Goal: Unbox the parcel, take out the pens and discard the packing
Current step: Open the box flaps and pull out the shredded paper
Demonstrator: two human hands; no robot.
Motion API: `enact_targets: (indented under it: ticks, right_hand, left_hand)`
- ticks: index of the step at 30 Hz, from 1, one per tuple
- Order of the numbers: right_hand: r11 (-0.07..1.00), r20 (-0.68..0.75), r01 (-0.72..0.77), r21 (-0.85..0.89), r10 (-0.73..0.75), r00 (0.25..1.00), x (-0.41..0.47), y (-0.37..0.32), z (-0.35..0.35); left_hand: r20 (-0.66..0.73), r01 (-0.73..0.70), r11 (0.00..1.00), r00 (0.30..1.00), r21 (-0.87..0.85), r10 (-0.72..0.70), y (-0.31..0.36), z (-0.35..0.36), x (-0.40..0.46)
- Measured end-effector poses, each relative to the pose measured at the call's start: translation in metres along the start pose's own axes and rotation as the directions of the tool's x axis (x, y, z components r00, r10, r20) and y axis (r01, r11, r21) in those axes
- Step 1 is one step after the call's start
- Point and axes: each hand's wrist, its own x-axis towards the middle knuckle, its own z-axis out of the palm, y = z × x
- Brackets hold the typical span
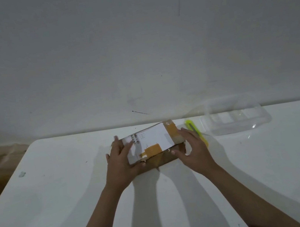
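White table [64, 194] bearing the taped parcel [150, 144], still sealed: opening step. Left hand [120, 162] grips the parcel's left end; right hand [192, 149], fingers curled, clasps its right end. Yellow cutter [196, 131], just right of the parcel, probably needed next.

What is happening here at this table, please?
A person holds a small cardboard parcel on the white table with both bare hands. The left hand grips its left end and the right hand curls around its right end. The parcel is still taped, with a white label on top. A yellow-green utility knife lies just to its right, partly behind the right hand, and a clear plastic container stands further right. No pens are visible yet.
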Motion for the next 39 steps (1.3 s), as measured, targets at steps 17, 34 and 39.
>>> enact_targets:
  ticks: [17,34,39]
  right_hand:
    - [0.984,-0.131,0.106,-0.141,-0.125,0.984,0.008,0.011,0.000]
    - [0.980,-0.159,0.190,-0.052,-0.196,0.968,0.027,0.016,-0.014]
    - [0.975,-0.074,0.218,-0.032,-0.220,0.973,0.035,0.014,-0.016]
  left_hand:
    - [-0.230,0.132,0.916,0.945,-0.379,-0.232,0.015,0.011,-0.017]
    - [-0.447,0.275,0.892,0.788,-0.360,-0.423,0.033,0.008,-0.014]
    - [-0.512,0.220,0.955,0.808,-0.199,-0.292,0.025,0.015,-0.011]
